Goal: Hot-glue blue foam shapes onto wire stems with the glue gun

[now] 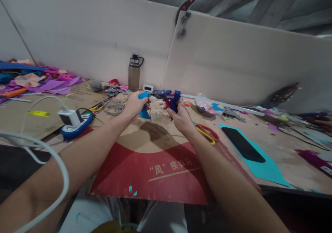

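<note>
My right hand (180, 117) is wrapped around the handle of a blue hot glue gun (168, 95), whose nozzle points left. In my left hand (135, 105) a strip of bright blue material (145, 112) is pinched and hangs down below the fingers. The glue gun's tip is close to the top of the blue strip; whether they touch I cannot tell. A thin grey wire or cord dangles beneath the strip. Under both hands lies a red and tan cardboard sheet (155, 177). Scissors (209, 132) with red and yellow handles rest just right of my right wrist.
At the back stand a bottle (134, 73) and a small white display (148, 88). A blue power strip (77, 126) with a white charger sits left, its white cable crossing my left forearm. Right are a bowl (206, 111) and a black phone (243, 144) on turquoise sheet. Coloured scraps (38, 79) pile far left.
</note>
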Tool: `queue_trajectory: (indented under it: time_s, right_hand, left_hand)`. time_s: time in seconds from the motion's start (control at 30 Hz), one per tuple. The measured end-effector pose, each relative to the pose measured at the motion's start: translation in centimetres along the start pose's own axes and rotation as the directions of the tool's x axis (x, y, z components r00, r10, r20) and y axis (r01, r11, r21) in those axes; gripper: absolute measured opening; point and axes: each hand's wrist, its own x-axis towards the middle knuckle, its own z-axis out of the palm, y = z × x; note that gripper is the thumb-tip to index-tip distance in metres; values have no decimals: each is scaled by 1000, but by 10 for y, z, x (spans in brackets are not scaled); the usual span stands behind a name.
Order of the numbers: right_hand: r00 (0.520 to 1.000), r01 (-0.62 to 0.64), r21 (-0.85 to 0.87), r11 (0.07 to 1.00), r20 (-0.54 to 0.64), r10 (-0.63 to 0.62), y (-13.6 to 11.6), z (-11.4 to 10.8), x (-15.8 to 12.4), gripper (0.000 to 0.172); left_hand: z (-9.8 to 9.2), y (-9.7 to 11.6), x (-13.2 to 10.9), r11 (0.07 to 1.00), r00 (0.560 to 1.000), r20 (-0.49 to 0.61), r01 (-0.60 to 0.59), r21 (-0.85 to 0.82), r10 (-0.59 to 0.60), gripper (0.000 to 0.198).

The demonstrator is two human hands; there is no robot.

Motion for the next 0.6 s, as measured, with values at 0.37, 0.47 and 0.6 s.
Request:
queue_trajectory:
  time_s: [0.37, 0.47, 0.6]
  right_hand:
    - [1000, -5, -3, 1000, -3, 5, 2, 1, 0, 23]
    - [1000, -6, 2, 1000, -2, 6, 2, 2, 0, 25]
    - [1000, -11, 2, 1000, -11, 11, 1, 2, 0, 24]
  left_hand:
    - [-4, -2, 5, 999, 999, -34, -24, -43, 23, 11]
    - [-5, -4, 7, 998, 999, -18, -29, -55, 28, 10]
    - [-4, -2, 5, 999, 1000, -4, -17, -51, 17, 9]
